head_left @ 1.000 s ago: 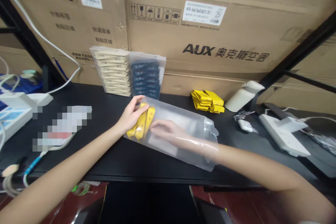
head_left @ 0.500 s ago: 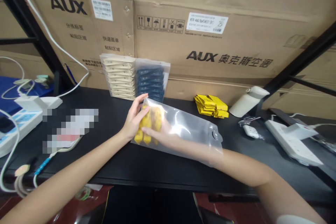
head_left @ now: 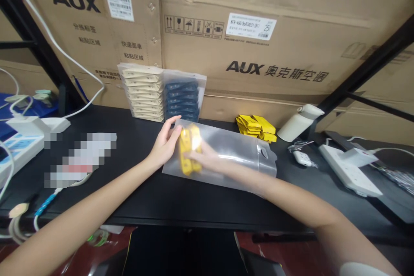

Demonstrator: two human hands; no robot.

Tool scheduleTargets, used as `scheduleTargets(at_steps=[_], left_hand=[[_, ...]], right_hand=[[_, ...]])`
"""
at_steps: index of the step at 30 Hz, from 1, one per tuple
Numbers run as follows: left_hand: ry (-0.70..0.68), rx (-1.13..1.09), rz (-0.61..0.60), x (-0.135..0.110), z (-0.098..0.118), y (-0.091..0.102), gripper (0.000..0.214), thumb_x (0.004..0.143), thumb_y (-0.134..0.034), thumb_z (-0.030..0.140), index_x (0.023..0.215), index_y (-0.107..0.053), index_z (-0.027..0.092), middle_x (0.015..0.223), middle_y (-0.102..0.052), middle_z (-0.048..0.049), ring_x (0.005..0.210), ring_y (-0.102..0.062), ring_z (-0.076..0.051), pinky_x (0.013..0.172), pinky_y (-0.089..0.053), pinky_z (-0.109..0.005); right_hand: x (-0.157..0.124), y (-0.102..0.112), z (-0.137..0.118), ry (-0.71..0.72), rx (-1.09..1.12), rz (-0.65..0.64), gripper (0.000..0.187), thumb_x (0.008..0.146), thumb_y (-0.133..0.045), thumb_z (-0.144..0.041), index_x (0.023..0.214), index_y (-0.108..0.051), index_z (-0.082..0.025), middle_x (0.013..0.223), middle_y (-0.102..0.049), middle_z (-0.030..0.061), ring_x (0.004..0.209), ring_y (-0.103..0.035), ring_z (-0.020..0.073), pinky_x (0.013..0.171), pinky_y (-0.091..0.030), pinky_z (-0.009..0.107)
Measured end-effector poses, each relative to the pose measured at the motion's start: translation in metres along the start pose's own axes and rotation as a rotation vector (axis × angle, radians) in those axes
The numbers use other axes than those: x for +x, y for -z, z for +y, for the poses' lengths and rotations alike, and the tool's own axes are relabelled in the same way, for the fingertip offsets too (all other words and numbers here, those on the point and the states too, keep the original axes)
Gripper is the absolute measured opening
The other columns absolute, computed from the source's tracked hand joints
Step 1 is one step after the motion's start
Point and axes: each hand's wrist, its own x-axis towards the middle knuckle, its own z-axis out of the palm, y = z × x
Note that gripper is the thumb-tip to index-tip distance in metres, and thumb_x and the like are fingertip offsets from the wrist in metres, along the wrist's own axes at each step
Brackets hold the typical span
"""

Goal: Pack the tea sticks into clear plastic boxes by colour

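Note:
A clear plastic pouch point(head_left: 233, 155) lies on the black table point(head_left: 136, 189), its open end toward the right. My right hand point(head_left: 207, 160) is inside the pouch up to the wrist, fingers on two or three yellow sachets point(head_left: 188, 152) standing near the closed end. My left hand point(head_left: 164, 144) holds the pouch's closed end from outside, fingers against the sachets. A loose pile of yellow sachets point(head_left: 257, 127) lies behind the pouch to the right.
Filled pouches of cream sachets point(head_left: 142, 92) and dark blue sachets point(head_left: 183, 100) lean on large AUX cartons point(head_left: 258, 47). A white bottle point(head_left: 299, 123), keys point(head_left: 300, 155) and a white power strip point(head_left: 351, 170) sit at right; another power strip point(head_left: 26, 131) and cables at left.
The yellow sachets in the pouch have turned from slanted to more upright. The pouch has settled flatter on the table and my right hand has shifted with the sachets.

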Motion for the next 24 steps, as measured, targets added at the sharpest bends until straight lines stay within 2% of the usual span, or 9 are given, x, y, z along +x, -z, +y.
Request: scheduleTargets(at_steps=[3,5,8,11,13,15,18,21,24], left_hand=[[0.089,-0.033,0.048,0.009,-0.002,0.007,0.032,0.087,-0.058,0.031,0.117,-0.061,0.02,0.124,-0.062,-0.0091,0.104,-0.062,-0.023,0.075,-0.055,-0.028],[0.197,-0.101,0.101,0.018,-0.002,0.016,0.03,0.086,-0.06,0.028,0.115,-0.062,0.021,0.116,-0.063,-0.0079,0.096,-0.065,-0.021,0.067,-0.056,-0.025],[0.299,-0.234,0.193,0.034,0.001,0.031,0.024,0.084,-0.062,0.023,0.108,-0.064,0.021,0.098,-0.063,-0.0055,0.089,-0.066,-0.02,0.062,-0.057,-0.025],[0.302,-0.339,0.314,0.048,0.005,0.046,0.017,0.082,-0.064,0.017,0.099,-0.064,0.019,0.087,-0.062,-0.0041,0.081,-0.066,-0.019,0.062,-0.059,-0.027],[0.272,-0.373,0.41,0.054,0.007,0.056,0.014,0.083,-0.062,0.015,0.096,-0.063,0.018,0.087,-0.062,-0.0028,0.077,-0.063,-0.016,0.063,-0.058,-0.026],[0.246,-0.412,0.51,0.058,0.007,0.064,0.012,0.085,-0.059,0.014,0.096,-0.06,0.019,0.091,-0.062,-0.0016,0.078,-0.062,-0.014,0.069,-0.059,-0.028],[0.262,-0.509,0.608,0.061,0.005,0.071,0.01,0.089,-0.054,0.016,0.097,-0.059,0.02,0.104,-0.064,-0.0015,0.088,-0.062,-0.015,0.082,-0.059,-0.037],[0.278,-0.565,0.605,0.06,0.003,0.072,0.01,0.091,-0.052,0.017,0.098,-0.059,0.02,0.111,-0.063,-0.0017,0.096,-0.061,-0.016,0.088,-0.057,-0.04],[0.267,-0.571,0.587,0.058,0.005,0.068,0.009,0.091,-0.052,0.015,0.096,-0.058,0.019,0.105,-0.064,-0.0015,0.093,-0.06,-0.016,0.09,-0.056,-0.041]], right_hand=[[-0.015,0.026,-0.006,-0.127,-0.081,-0.022,0.055,0.083,-0.058,-0.03,0.135,-0.045,-0.02,0.123,-0.063,0.0101,0.106,-0.063,0.0253,0.091,-0.056,0.046],[-0.029,0.049,-0.016,-0.193,-0.148,-0.019,0.048,0.081,-0.058,-0.031,0.126,-0.053,-0.019,0.12,-0.065,0.0105,0.104,-0.064,0.0262,0.089,-0.056,0.045],[-0.052,0.086,-0.031,-0.196,-0.248,0.137,0.037,0.081,-0.056,-0.036,0.111,-0.059,-0.016,0.116,-0.066,0.0112,0.107,-0.062,0.0277,0.092,-0.054,0.044],[-0.073,0.12,-0.037,-0.265,-0.372,0.273,0.039,0.081,-0.054,-0.04,0.112,-0.059,-0.016,0.107,-0.068,0.0109,0.094,-0.066,0.0273,0.082,-0.057,0.043],[-0.082,0.135,-0.033,-0.283,-0.497,0.295,0.045,0.083,-0.05,-0.042,0.119,-0.057,-0.016,0.107,-0.068,0.0117,0.092,-0.067,0.0282,0.078,-0.057,0.043],[-0.087,0.139,-0.026,-0.243,-0.702,0.233,0.055,0.083,-0.049,-0.043,0.131,-0.05,-0.014,0.119,-0.065,0.0148,0.104,-0.065,0.0318,0.087,-0.055,0.047],[-0.086,0.125,-0.014,-0.277,-1.054,0.06,0.072,0.082,-0.052,-0.041,0.144,-0.038,-0.007,0.136,-0.054,0.0238,0.121,-0.057,0.0379,0.101,-0.046,0.051],[-0.079,0.101,-0.007,-0.435,-1.264,-0.058,0.079,0.085,-0.051,-0.038,0.149,-0.028,0.002,0.134,-0.052,0.0299,0.116,-0.059,0.04,0.097,-0.047,0.048],[-0.075,0.093,-0.003,-0.505,-1.339,-0.027,0.085,0.088,-0.05,-0.048,0.152,-0.023,0.001,0.128,-0.056,0.0302,0.107,-0.064,0.0407,0.091,-0.05,0.048]])
